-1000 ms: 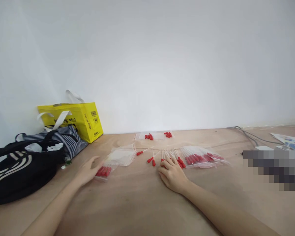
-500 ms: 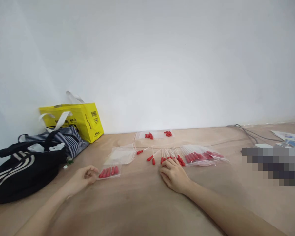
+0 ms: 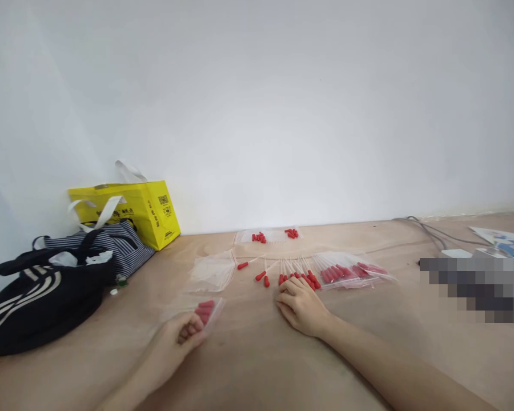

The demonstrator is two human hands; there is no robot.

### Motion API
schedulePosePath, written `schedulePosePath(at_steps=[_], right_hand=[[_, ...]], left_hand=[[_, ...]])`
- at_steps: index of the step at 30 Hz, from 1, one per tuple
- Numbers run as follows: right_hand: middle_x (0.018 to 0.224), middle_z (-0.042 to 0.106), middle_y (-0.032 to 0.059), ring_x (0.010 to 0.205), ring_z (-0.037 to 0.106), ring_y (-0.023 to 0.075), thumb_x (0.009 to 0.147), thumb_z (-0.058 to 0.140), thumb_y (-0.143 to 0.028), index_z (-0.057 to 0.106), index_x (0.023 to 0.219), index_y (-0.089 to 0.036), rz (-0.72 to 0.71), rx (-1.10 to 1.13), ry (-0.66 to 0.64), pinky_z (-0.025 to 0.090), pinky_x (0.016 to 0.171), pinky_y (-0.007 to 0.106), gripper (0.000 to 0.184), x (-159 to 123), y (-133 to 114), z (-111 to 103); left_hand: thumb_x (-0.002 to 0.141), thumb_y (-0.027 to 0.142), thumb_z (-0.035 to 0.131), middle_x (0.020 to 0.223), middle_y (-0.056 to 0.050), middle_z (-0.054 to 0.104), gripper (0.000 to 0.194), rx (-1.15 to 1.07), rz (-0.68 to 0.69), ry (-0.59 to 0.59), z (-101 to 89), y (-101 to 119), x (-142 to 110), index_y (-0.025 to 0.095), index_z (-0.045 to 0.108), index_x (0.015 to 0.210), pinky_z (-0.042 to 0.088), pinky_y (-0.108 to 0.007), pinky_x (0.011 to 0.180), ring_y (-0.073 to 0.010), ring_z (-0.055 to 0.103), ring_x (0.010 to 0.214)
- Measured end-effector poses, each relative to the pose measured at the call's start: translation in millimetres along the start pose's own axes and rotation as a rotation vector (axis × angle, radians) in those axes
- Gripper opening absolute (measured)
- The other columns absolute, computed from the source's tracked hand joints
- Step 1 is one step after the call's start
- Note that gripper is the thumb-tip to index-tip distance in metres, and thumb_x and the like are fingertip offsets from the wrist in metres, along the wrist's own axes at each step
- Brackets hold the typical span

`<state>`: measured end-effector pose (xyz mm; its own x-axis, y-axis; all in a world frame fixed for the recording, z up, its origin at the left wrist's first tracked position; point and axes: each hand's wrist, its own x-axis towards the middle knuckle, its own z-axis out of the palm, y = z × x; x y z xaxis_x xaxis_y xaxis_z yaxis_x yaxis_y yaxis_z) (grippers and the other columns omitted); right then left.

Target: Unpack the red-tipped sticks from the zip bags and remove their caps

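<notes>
A person's left hand (image 3: pixel 176 341) grips a small clear bag (image 3: pixel 215 311), thumb and curled fingers closed on its near side, with several red ends showing through the plastic just beyond the knuckles. The bag is low over the wooden table (image 3: pixel 248 365), left of centre and nearer the person than a sheaf of flat clear bags (image 3: pixel 212 273). The right hand (image 3: pixel 303 307) rests with bent fingers over a fan of loose red-ended sticks (image 3: pixel 312 281), their thin pale stems pointing toward the wall (image 3: pixel 282 114); whether it grips any of them cannot be told. Just beside the fan, to its right, filled bags (image 3: pixel 342 273) lie overlapping. Farther back, near the wall, are two red clusters (image 3: pixel 260 237). At left, a yellow carrier (image 3: pixel 154 211), a striped bag (image 3: pixel 111 245) and a black bag (image 3: pixel 68 308) crowd together
</notes>
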<state>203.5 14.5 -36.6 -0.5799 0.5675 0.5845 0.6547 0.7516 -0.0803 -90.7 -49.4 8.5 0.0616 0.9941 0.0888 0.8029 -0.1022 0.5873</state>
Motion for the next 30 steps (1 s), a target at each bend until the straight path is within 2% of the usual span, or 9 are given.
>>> schedulePosePath(at_steps=[3, 5, 7, 9, 12, 16, 22, 27, 30], right_hand=[[0.083, 0.054, 0.0040, 0.078, 0.042, 0.0158, 0.077, 0.049, -0.016, 0.060, 0.074, -0.019, -0.004, 0.037, -0.001, 0.032, 0.071, 0.030, 0.012, -1, -2, -2], [0.082, 0.054, 0.0042, 0.078, 0.043, 0.0158, 0.077, 0.049, -0.017, 0.060, 0.073, -0.019, 0.000, 0.057, -0.002, 0.033, 0.071, 0.031, 0.012, -3, -4, -4], [0.081, 0.055, 0.0042, 0.078, 0.044, 0.0159, 0.078, 0.049, -0.017, 0.060, 0.072, -0.019, 0.016, 0.089, -0.004, 0.034, 0.071, 0.031, 0.013, -7, -5, -8], [0.080, 0.055, 0.0040, 0.078, 0.045, 0.0159, 0.078, 0.049, -0.017, 0.060, 0.073, -0.019, 0.037, 0.136, -0.009, 0.035, 0.071, 0.031, 0.013, -12, -6, -11], [0.080, 0.056, 0.0035, 0.079, 0.046, 0.0156, 0.078, 0.049, -0.017, 0.061, 0.076, -0.021, 0.065, 0.206, -0.026, 0.036, 0.072, 0.031, 0.013, -20, -6, -18], [0.083, 0.057, 0.0034, 0.079, 0.048, 0.0158, 0.075, 0.051, -0.017, 0.062, 0.081, -0.021, 0.115, 0.313, -0.077, 0.038, 0.073, 0.032, 0.013, -29, -6, -29], [0.094, 0.054, 0.0064, 0.090, 0.047, 0.0199, 0.074, 0.052, -0.022, 0.062, 0.088, -0.021, 0.319, 0.358, -0.091, 0.037, 0.079, 0.035, 0.018, -32, -5, -34], [0.089, 0.056, 0.0045, 0.091, 0.048, 0.0205, 0.078, 0.049, -0.029, 0.063, 0.073, -0.023, 0.597, 0.332, -0.114, 0.035, 0.078, 0.037, 0.016, -26, -16, -29], [0.088, 0.057, 0.0031, 0.091, 0.049, 0.0216, 0.079, 0.047, -0.040, 0.062, 0.065, -0.024, 0.669, 0.341, -0.127, 0.032, 0.078, 0.041, 0.026, -23, -25, -26]], left_hand=[[0.068, 0.034, 0.050, 0.063, 0.002, 0.054, 0.017, -0.124, -0.037, -0.066, 32.5, 28, -16, 0.017, 0.050, 0.068, 0.038, -0.022, 0.052, -0.0134, 0.051, 0.057], [0.067, 0.031, 0.053, 0.068, 0.001, 0.056, 0.017, -0.143, -0.017, -0.153, 45.6, 45, -22, 0.017, 0.053, 0.075, 0.039, -0.022, 0.051, -0.0125, 0.051, 0.057], [0.068, 0.037, 0.056, 0.074, -0.001, 0.058, 0.025, -0.092, 0.163, -0.203, 47.6, 57, -22, 0.018, 0.056, 0.085, 0.043, -0.025, 0.059, -0.0138, 0.052, 0.062], [0.066, 0.045, 0.061, 0.099, -0.006, 0.058, 0.043, 0.006, 0.406, -0.237, 42.0, 61, -14, 0.023, 0.055, 0.103, 0.042, -0.034, 0.080, -0.0207, 0.054, 0.088], [0.067, 0.052, 0.060, 0.134, -0.008, 0.036, 0.065, 0.164, 0.591, -0.353, 35.4, 58, 3, 0.030, 0.040, 0.125, 0.027, -0.049, 0.097, -0.0313, 0.031, 0.121], [0.072, 0.049, 0.056, 0.140, -0.008, 0.025, 0.070, 0.218, 0.551, -0.391, 52.2, 63, 15, 0.030, 0.027, 0.132, 0.026, -0.049, 0.099, -0.0307, 0.023, 0.126], [0.070, 0.040, 0.059, 0.133, -0.010, 0.037, 0.072, 0.133, 0.462, -0.216, 89.6, 85, 13, 0.021, 0.029, 0.132, 0.029, -0.045, 0.100, -0.0275, 0.033, 0.121], [0.070, 0.042, 0.060, 0.130, -0.010, 0.041, 0.067, 0.092, 0.452, -0.196, 94.7, 89, 12, 0.021, 0.034, 0.128, 0.031, -0.042, 0.098, -0.0270, 0.037, 0.117], [0.071, 0.042, 0.060, 0.129, -0.011, 0.041, 0.064, 0.101, 0.455, -0.201, 94.3, 90, 11, 0.020, 0.037, 0.126, 0.030, -0.043, 0.098, -0.0273, 0.037, 0.117]])
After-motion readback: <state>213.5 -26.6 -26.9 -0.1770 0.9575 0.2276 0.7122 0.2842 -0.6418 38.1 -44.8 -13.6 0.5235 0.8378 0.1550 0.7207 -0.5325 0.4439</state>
